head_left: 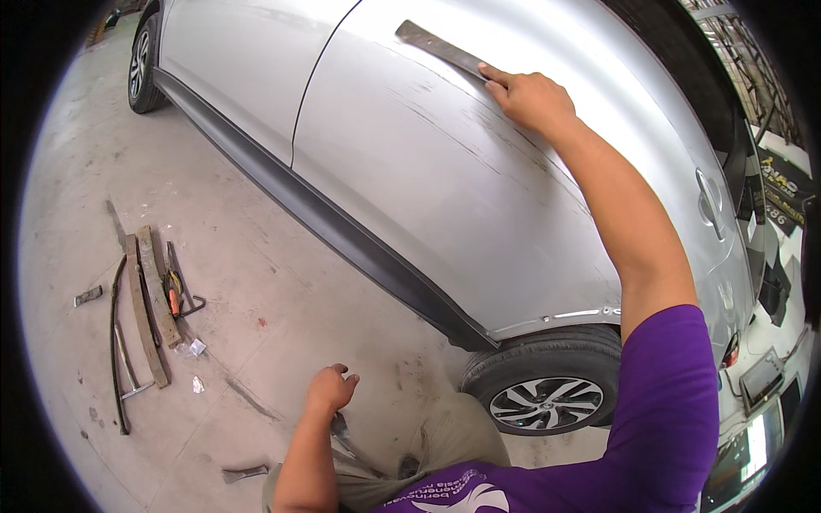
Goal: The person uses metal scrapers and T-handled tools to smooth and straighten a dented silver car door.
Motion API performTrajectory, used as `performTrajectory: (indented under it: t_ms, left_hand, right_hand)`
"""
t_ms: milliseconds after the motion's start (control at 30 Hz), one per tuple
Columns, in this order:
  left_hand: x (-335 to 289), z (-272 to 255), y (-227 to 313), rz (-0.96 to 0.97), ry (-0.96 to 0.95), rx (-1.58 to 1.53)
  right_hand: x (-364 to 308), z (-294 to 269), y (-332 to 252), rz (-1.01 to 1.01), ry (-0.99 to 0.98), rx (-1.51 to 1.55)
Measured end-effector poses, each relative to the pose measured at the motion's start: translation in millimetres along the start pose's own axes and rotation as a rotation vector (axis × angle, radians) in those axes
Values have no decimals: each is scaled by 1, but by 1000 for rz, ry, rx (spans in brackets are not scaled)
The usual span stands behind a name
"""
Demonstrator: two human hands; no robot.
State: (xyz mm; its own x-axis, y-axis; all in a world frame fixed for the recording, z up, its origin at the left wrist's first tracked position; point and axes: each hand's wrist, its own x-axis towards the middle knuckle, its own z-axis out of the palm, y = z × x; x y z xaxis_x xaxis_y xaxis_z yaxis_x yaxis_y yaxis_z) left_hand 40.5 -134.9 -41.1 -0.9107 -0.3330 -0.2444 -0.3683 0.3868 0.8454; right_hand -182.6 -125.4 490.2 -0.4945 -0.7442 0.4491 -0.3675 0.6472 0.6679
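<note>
My right hand is closed on the near end of a flat, worn metal bar, with the index finger stretched along it. The bar lies against the silver car's rear door, just above long dark scratches and scuffs. Low in front of me, my left hand hangs over my bent leg, fingers loosely curled and thumb apart; nothing shows in it. Just below that wrist is a dark, narrow object, partly hidden by the forearm.
Two wooden bars, a long dark rod, a T-handled tool and an orange-handled tool lie on the floor at left. Small metal blocks lie apart. The rear wheel stands close by my right side.
</note>
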Motion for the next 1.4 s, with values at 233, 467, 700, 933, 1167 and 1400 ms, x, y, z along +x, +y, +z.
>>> performTrajectory:
  t_ms: [233,467,700,933,1167,1400]
  left_hand:
    - [-6,-10,0,-9,29,-34]
    - [-10,-11,2,-4,49,-25]
    - [-12,-20,-2,-36,5,-26]
    - [-5,-17,-9,-48,26,-58]
    - [-10,-16,-7,-20,50,-21]
    - [-15,-21,-5,-17,88,-4]
  right_hand:
    - [23,-16,-57,9,29,-11]
    - [51,1,-77,10,-41,48]
    - [50,-12,-85,102,-22,124]
    - [33,-15,-54,66,-38,5]
    - [3,-17,-35,116,-25,117]
    - [-23,-22,-14,167,-94,146]
